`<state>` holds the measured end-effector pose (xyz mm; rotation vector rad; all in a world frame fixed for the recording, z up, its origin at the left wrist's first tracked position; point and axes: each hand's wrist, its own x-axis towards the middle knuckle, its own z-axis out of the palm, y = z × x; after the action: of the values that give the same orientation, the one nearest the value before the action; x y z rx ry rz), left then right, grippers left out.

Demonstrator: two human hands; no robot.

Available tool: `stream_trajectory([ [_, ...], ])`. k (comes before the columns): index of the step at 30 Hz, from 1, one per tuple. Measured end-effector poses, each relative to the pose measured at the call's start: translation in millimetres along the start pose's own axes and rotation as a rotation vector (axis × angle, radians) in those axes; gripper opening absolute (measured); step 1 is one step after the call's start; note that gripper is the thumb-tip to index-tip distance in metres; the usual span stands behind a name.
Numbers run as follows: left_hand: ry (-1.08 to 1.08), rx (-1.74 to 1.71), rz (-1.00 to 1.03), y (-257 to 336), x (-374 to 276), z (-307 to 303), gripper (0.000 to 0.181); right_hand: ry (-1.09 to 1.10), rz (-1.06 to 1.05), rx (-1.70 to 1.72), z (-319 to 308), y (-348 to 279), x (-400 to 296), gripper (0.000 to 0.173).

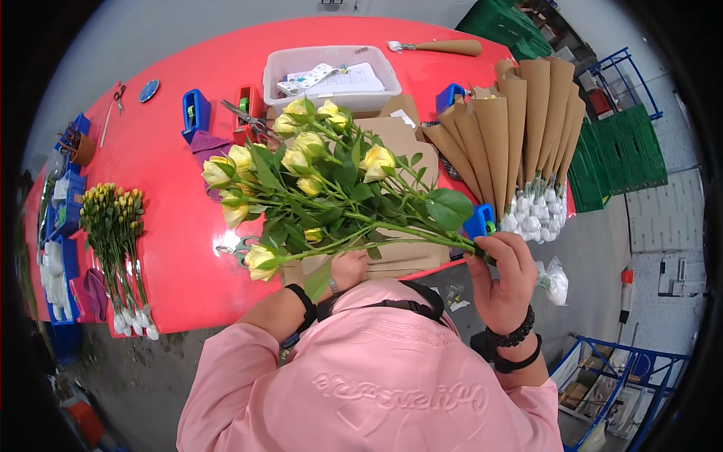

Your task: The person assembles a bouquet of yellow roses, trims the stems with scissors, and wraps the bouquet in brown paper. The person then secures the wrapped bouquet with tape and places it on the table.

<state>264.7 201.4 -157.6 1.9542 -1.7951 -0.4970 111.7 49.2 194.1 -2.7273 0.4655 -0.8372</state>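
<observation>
My right hand pinches the gathered lower stems of a spray of yellow roses. The blooms point left and away from me, and the spray lies above the table across several sheets of brown kraft paper. Under the stems, close to my waist, is my left hand. Its fingers are curled and partly covered by foliage, so I cannot tell whether it grips anything. A single large rose leaf hangs beside that wrist.
On the red table are scissors, a blue tape dispenser, a red dispenser and a white plastic tub. Kraft-wrapped bunches with white-bagged ends stand at right. More yellow roses lie left; green crates stand beyond.
</observation>
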Motion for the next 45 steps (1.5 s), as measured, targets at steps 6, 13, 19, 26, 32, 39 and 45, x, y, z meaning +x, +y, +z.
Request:
stream_trajectory([
  [6,-0.098,0.016,0.045,-23,-2,14,0.021,0.005,-0.029,0.018,-4,-11,5,0.027],
  [13,0.042,-0.391,-0.15,3,-3,-48,0.019,0.047,-0.067,-0.019,0,-13,6,0.027],
  [19,0.256,-0.805,-0.06,75,-9,-178,0.01,-0.14,0.082,0.064,28,0,1,0.026],
  [26,0.336,-1.315,-0.121,94,0,-167,0.05,-0.322,0.039,0.363,73,24,11,0.021],
  [32,0.78,-1.343,-0.238,139,-10,-183,0.047,-0.525,-0.185,0.853,106,8,29,0.031],
  [39,1.464,-0.801,-0.654,177,-124,-152,0.022,-0.614,-0.373,0.938,177,-17,26,0.038],
  [45,1.83,-0.659,-0.627,235,-238,-139,0.021,-0.933,-0.275,0.669,342,-43,-29,0.024],
])
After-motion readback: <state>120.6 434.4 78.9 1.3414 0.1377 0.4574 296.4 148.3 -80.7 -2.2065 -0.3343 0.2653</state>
